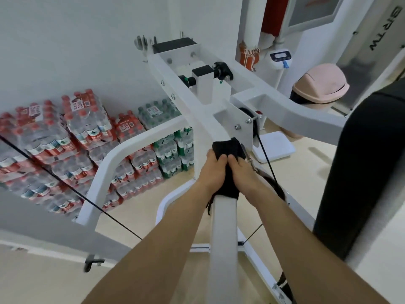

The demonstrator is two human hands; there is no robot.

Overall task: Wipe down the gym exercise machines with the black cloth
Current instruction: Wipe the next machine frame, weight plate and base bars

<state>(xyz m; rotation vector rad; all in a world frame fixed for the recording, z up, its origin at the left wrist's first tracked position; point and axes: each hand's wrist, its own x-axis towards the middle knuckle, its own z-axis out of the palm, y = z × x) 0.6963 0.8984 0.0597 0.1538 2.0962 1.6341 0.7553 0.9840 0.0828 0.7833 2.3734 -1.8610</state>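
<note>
Fingers [221,159] of both hands curl round the cloth [228,148], left hand [210,172] and right hand [245,173] side by side, holding it wrapped over the white bar [223,229] just below the machine's pulley [255,126].

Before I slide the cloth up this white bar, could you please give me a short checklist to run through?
1. Drape of the black fabric cloth over the white metal frame bar: ok.
2. Grip of the left hand on the cloth: ok.
3. Grip of the right hand on the cloth: ok.
4. Clearance from the thin black cable beside the right hand: not ok, it runs very close.
5. Path up to the bolted white plate: ok, nothing lies on the bar.
6. Dirt left under the bar: cannot tell.
</note>
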